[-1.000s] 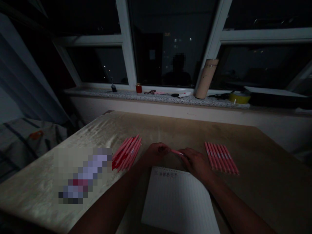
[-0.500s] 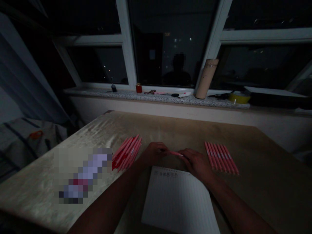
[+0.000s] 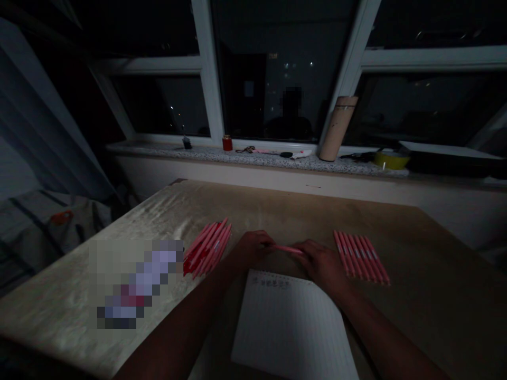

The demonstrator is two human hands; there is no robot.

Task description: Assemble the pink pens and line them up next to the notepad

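Note:
A slim pink pen lies crosswise between my two hands, above the top edge of a lined notepad. My left hand pinches its left end, and my right hand grips the right end. Both sets of fingers are closed, partly hidden in the dim light. To the left of my left hand is a loose heap of similar pink pens on something red. Beyond my right hand, several pink pens lie side by side in a neat row. Handwriting shows at the top of the notepad page.
A blurred-out object lies on the table at the left. Along the windowsill stand a small red jar, a tall pinkish cylinder and a yellow tape roll. A curtain hangs at far left.
My right fingers have shifted slightly to the right along the pen, so more of it shows between my hands. The heap, the row and the notepad lie as before.

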